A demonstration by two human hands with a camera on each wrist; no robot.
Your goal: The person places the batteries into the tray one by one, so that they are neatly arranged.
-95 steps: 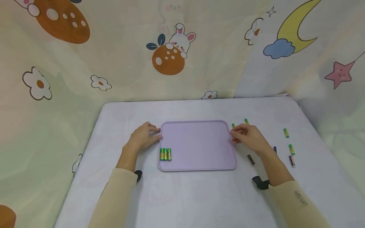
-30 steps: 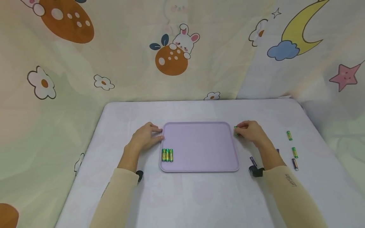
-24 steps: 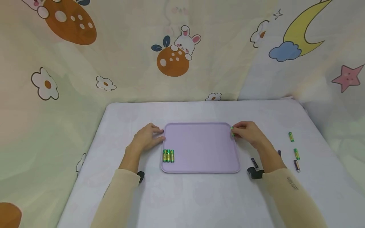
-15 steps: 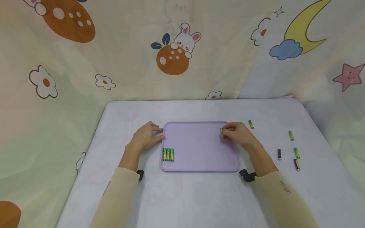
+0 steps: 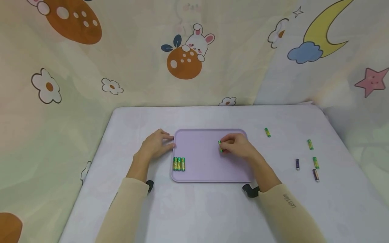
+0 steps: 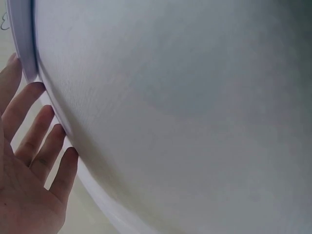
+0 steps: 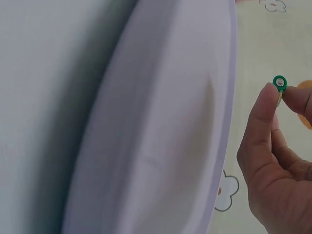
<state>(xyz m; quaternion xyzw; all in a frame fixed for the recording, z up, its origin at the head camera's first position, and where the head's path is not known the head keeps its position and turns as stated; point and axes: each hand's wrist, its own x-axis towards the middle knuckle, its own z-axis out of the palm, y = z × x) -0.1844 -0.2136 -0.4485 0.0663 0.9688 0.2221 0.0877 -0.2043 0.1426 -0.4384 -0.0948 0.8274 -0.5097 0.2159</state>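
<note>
Green-and-gold, the slim cylindrical battery (image 5: pixel 220 147) is pinched between the thumb and fingers of the right hand (image 5: pixel 238 145), above the right half of the lilac tray (image 5: pixel 206 172); how high it is held I cannot tell. Such a cell should feel light for a hand yet dense for its size, rigid and hard to damage, with a smooth wrapper that may slip or roll, so a pinch across the middle of the barrel looks the sound hold. Loosely extended, the left hand (image 5: pixel 154 144) grasps nothing, its fingertips against the tray's left rim, near three green batteries (image 5: pixel 179 164) lying side by side. Fingers cover part of the held battery, and the right-wrist view shows little beyond its ringed metal end while cutting off part of the hand. No battery appears in the left-wrist view, and label print is too small to read.
</note>
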